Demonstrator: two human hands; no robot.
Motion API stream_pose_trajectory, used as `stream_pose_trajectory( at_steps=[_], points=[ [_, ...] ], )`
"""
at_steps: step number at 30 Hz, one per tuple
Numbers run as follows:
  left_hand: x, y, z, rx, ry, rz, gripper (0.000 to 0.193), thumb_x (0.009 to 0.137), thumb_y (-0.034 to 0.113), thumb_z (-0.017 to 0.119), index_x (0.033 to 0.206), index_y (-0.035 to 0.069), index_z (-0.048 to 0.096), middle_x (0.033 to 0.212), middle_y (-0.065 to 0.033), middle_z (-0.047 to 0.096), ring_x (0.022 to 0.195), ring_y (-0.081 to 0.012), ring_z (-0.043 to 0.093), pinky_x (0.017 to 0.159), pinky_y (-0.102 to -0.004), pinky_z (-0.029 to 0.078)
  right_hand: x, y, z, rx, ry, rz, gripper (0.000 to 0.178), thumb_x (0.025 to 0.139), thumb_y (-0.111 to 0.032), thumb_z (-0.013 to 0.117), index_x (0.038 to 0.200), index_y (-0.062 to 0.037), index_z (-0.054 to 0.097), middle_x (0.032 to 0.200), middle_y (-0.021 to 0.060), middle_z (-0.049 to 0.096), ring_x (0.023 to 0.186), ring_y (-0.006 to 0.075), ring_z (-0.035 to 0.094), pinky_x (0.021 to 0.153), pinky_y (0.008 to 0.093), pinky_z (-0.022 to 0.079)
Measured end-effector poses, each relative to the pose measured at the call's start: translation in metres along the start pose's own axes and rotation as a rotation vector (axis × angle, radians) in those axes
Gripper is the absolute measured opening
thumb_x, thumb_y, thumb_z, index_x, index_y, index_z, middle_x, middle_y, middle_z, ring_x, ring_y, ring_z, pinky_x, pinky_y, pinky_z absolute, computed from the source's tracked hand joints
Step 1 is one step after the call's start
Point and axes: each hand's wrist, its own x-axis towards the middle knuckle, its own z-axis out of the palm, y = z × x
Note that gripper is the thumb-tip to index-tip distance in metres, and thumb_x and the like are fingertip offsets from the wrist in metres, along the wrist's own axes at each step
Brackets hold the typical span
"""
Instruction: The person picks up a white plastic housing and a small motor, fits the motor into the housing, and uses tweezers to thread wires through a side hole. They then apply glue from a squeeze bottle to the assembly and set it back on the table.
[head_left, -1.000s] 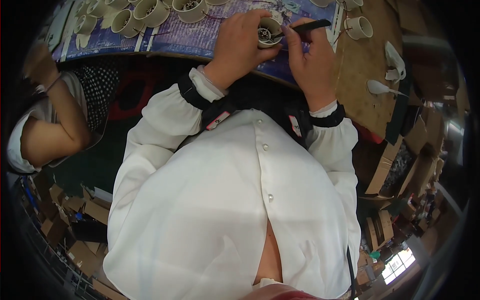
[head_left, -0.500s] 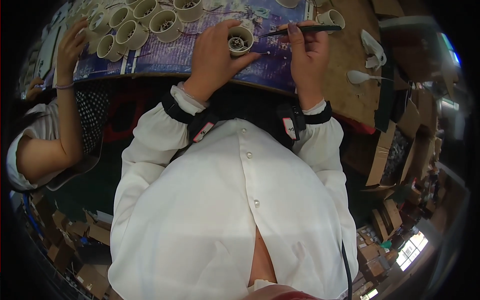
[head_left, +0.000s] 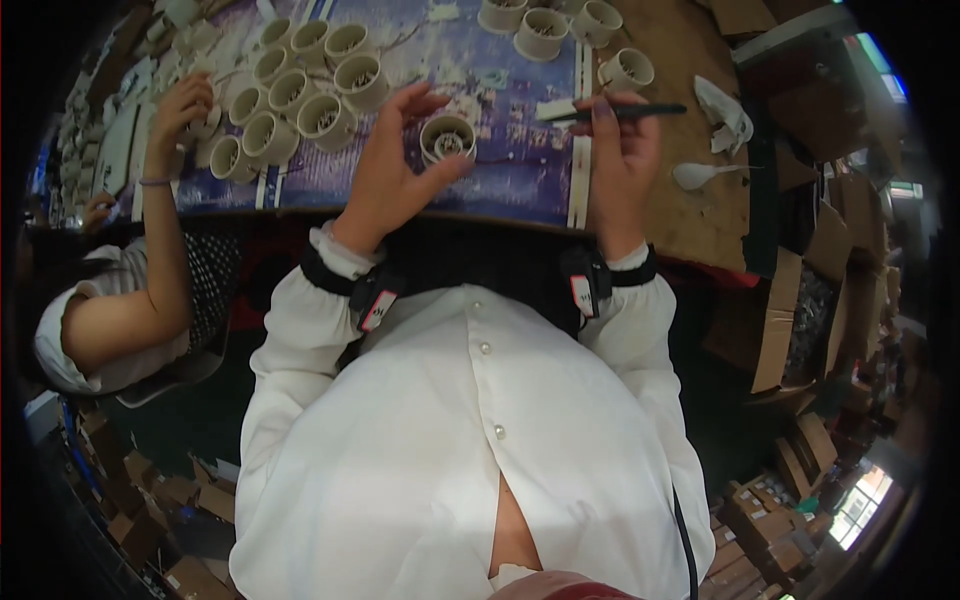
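A small cream-coloured cup stands on the purple patterned table covering, with metal-looking parts and a pale ring inside. My left hand is at its left side, fingers apart. The thumb reaches over the cup's near rim; whether it touches I cannot tell. A thin dark wire with a small white tip runs out to the cup's right. To the right, my right hand holds dark tweezers between thumb and fingers, pointing left, apart from the cup.
Several similar filled cups stand at the left, and more cups at the far right. Crumpled white paper and a white bulb-shaped thing with a thin tip lie right. A co-worker's hand works at left.
My left hand has loosened from around the cup, and its fingers have spread. The tweezers have drawn back from the cup. The whole view has shifted, so the table appears lower.
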Motion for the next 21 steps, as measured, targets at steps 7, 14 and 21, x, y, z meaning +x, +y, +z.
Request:
stream_pose_trajectory(
  at_steps=[7,14,21],
  points=[
    [0.011,0.005,-0.011,0.26,-0.336,0.077,0.074,0.074,0.022,0.083,0.134,0.002,0.045,0.124,-0.0149,0.059,0.112,-0.0328,0.057,0.1,-0.0368,0.044,0.023,-0.027,-0.048,0.003,0.063,0.083,0.019,0.1,-0.018,0.056,0.109,-0.0014,0.06,0.093,0.0064,0.066,0.086,0.0129,0.063,0.078,0.0273,0.051],
    [0.025,0.017,0.03,0.323,-0.394,0.136,0.066,0.078,0.022,0.08,0.134,0.006,0.049,0.118,-0.0146,0.061,0.106,-0.0325,0.059,0.093,-0.0375,0.046,0.051,-0.027,-0.059,-0.15,-0.046,0.158,0.024,0.102,-0.023,0.053,0.104,-0.0014,0.062,0.09,0.0044,0.065,0.084,0.0123,0.062,0.079,0.0267,0.05],
    [0.11,0.018,0.023,0.125,-0.272,-0.086,0.045,0.09,0.029,0.067,0.129,0.008,0.057,0.103,-0.0114,0.067,0.088,-0.0272,0.065,0.075,-0.0357,0.051,0.038,-0.03,-0.054,-0.136,-0.051,0.146,0.024,0.102,-0.024,0.053,0.103,-0.0019,0.062,0.087,0.0038,0.065,0.083,0.0119,0.062,0.079,0.0261,0.049]
  ],
)
